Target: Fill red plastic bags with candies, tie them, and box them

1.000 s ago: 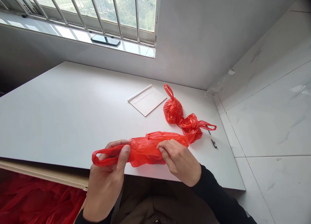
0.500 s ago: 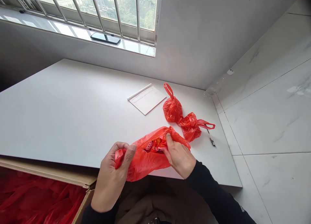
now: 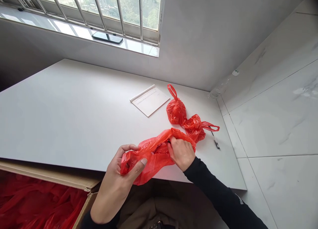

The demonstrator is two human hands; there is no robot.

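Note:
A thin red plastic bag (image 3: 154,167) is stretched between my hands over the table's front edge. My left hand (image 3: 121,176) grips its left end, thumb in front and fingers behind the plastic. On the other side, my right hand (image 3: 182,152) reaches into the bag's mouth, its fingertips hidden in the folds. Dark red printed packets (image 3: 159,150) show only in part inside. Just beyond the bag, two knotted, filled red bags stand on the table, an upright one (image 3: 176,111) and one (image 3: 195,128) with its loop handle pointing right.
A notepad with handwriting (image 3: 150,101) lies on the white table (image 3: 74,116). A pen (image 3: 216,141) is at right, a clear bottle (image 3: 220,89) in the corner. A cardboard box (image 3: 49,177) of red bags stands at lower left. A phone (image 3: 107,37) rests on the windowsill.
My right hand has pushed deeper into the bag and its fingers have curled. The bag's opening has narrowed, covering most of the packets. My left hand has shifted slightly right along the plastic.

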